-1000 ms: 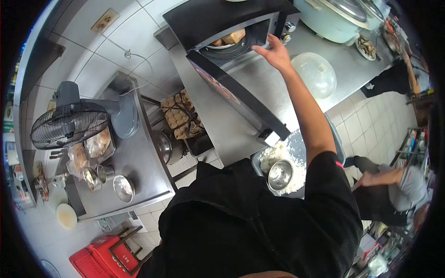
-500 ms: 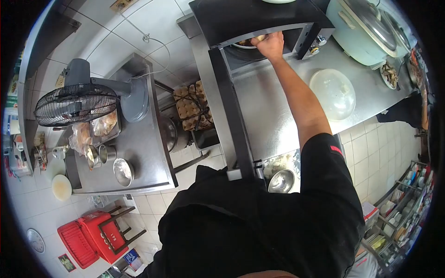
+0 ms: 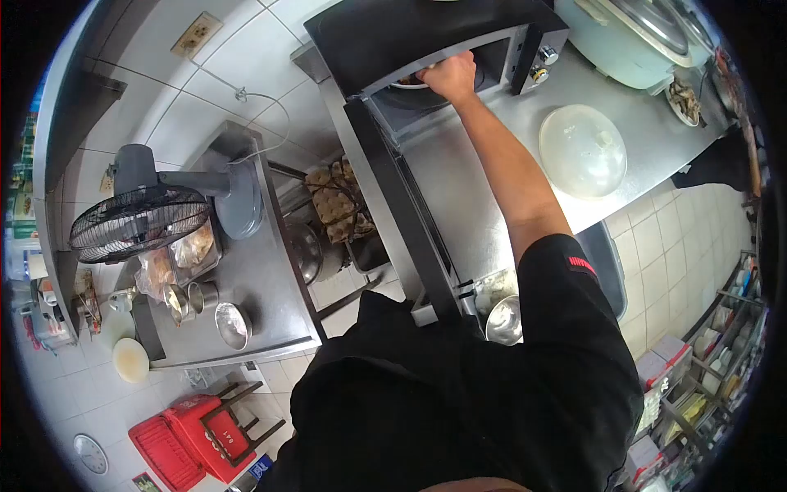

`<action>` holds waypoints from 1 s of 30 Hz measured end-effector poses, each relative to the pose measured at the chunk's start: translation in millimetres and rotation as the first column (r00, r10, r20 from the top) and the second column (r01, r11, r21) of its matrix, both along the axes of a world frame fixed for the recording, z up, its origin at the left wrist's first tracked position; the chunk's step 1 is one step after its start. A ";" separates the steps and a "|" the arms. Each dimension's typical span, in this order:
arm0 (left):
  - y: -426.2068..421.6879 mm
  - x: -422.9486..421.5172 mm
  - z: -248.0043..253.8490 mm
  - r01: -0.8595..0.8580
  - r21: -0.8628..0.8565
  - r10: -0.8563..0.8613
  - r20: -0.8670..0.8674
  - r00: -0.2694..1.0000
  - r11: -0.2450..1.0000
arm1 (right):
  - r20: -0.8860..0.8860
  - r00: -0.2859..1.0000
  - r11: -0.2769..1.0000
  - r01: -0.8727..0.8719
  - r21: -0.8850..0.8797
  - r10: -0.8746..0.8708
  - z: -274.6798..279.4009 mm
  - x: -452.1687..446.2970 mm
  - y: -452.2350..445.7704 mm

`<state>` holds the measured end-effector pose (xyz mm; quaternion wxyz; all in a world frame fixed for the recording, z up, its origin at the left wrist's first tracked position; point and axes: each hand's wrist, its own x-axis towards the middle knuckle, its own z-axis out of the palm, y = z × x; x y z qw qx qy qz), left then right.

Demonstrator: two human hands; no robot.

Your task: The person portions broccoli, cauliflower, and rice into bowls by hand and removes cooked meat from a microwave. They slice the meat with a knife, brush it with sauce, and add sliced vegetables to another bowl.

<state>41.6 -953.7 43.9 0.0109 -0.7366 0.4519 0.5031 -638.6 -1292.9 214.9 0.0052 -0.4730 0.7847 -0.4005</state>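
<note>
My right hand (image 3: 449, 77) reaches through the open front of a microwave (image 3: 443, 45). Its fingers are closed at the right edge of a white bowl (image 3: 405, 85) with brownish contents. The microwave's upper edge and my hand cover most of the bowl, so the exact grip is partly hidden. Below the bowl is the dark floor of the microwave. The microwave door (image 3: 402, 205) stands open on the left, pointing toward my body. My left hand is out of sight.
A translucent domed cover (image 3: 583, 152) lies on the steel counter (image 3: 459, 189), near a large pale-green cooker (image 3: 627, 45). A metal bowl (image 3: 505, 321) is close to my body. Left, another steel table (image 3: 275, 316) holds a fan (image 3: 141, 223). Red crates (image 3: 197, 439) stand behind it.
The camera view has shifted, moving the microwave up and left in the picture. My right hand stays inside at the bowl; the pale piece seen by my fingers before is now mostly hidden.
</note>
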 end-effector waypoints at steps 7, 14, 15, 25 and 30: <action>-0.3 2.7 3.7 -0.032 0.004 0.032 0.004 0.999 0.999 | 0.151 0.981 0.814 0.183 -0.551 -0.118 -15.5 23.7 22.0; -21.3 -4.5 7.9 0.009 0.009 -0.008 -0.002 1.000 1.000 | 0.696 0.626 0.702 0.314 -0.639 0.352 -23.1 22.0 81.0; -25.9 -7.7 9.2 0.021 0.006 -0.021 -0.006 1.000 1.000 | 0.757 0.481 0.693 0.354 -0.629 0.441 -20.2 23.5 96.6; -127.7 -213.0 173.0 0.320 -0.325 -0.413 -0.274 0.869 0.890 | 0.568 -0.264 0.626 0.362 -0.691 0.780 -24.1 22.4 228.5; -155.9 -307.9 203.6 0.341 -0.461 -0.562 -0.524 0.640 0.819 | 0.608 -0.209 0.624 0.467 -0.626 0.766 -22.8 26.9 282.8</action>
